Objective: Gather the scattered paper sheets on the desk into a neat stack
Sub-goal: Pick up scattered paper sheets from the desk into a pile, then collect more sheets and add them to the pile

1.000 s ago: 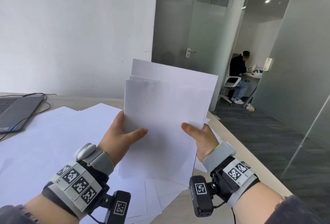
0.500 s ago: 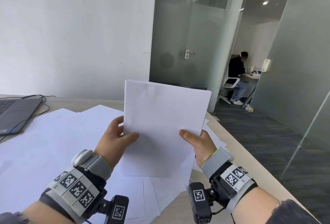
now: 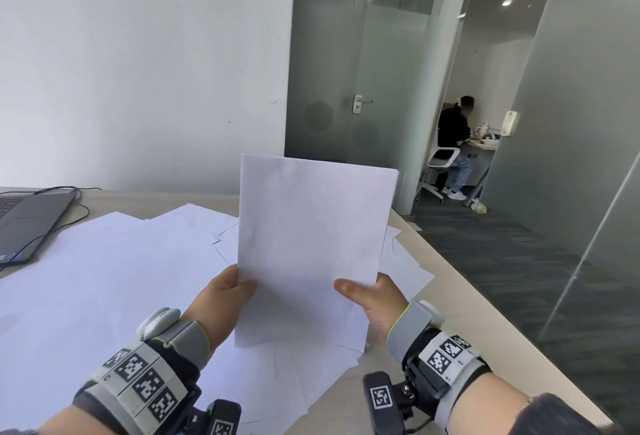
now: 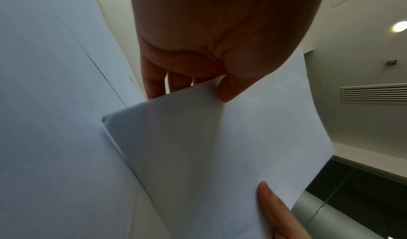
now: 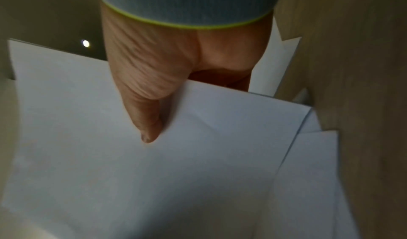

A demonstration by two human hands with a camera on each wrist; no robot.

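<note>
Desk (image 3: pixel 446 282): pale wood, right edge bordering open carpeted floor.
Stack (image 3: pixel 311 244): upright above desk, edges aligned.
Left hand (image 3: pixel 221 299): thumb and fingers pinch stack's left edge.
Right hand (image 3: pixel 374 299): pinches right edge.
Loose sheets (image 3: pixel 104 278): spread beneath, some overhanging the near desk edge.
Laptop (image 3: pixel 27 223): far left.

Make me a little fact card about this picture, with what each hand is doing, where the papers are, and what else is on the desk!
left hand: the left hand pinches the paper stack's left edge, thumb in front
right hand: the right hand pinches its right edge, thumb in front
held stack: the paper stack is upright above the desk, top edges lined up
loose sheets: loose sheets lie scattered and overlapping on the desk
other thing: a laptop at the far left
job done: not yet
</note>
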